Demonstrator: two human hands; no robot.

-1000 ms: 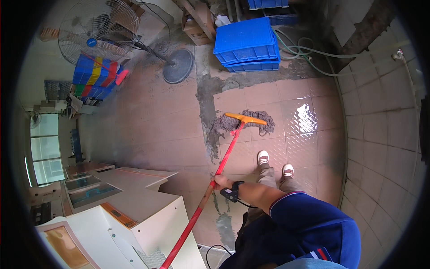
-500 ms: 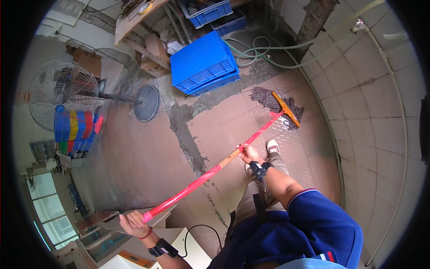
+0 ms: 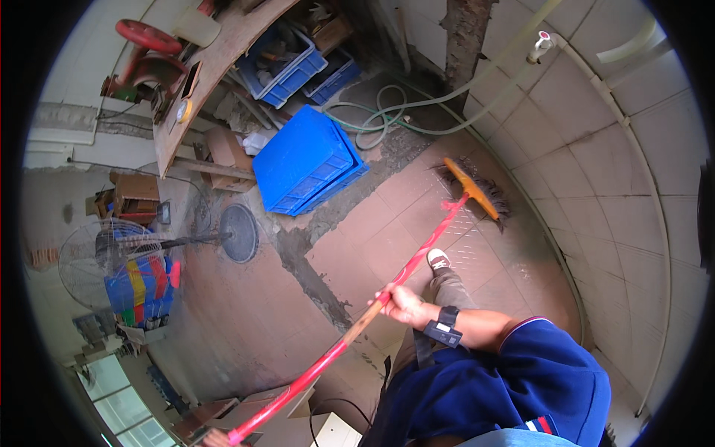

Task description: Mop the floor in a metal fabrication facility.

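Observation:
A mop [image 3: 417, 257] slants across the view, its red handle showing a bare wooden stretch near the middle. My right hand [image 3: 402, 304] is closed round the handle just above that stretch. At the lower edge, my left hand [image 3: 216, 438] grips the handle's near end, mostly cut off by the frame. The mop's orange crossbar [image 3: 472, 189] is at the far right, close to the tiled wall. Dark grey strands [image 3: 488, 186] lie on the floor by the bar, chiefly on its wall side. Wet streaks [image 3: 469, 237] shine on the tiles beside the mop head.
Stacked blue crates [image 3: 305, 164] stand on the floor ahead. A green hose [image 3: 383, 123] loops behind them, near the tap [image 3: 541, 46]. To the left are a floor fan's round base [image 3: 238, 232] and a wooden bench [image 3: 216, 67]. My shoe [image 3: 438, 258] is beside the handle.
The mop head has moved toward the right wall, and its strands now trail on the wall side. My left hand has dropped to the lower edge. The whole view has shifted.

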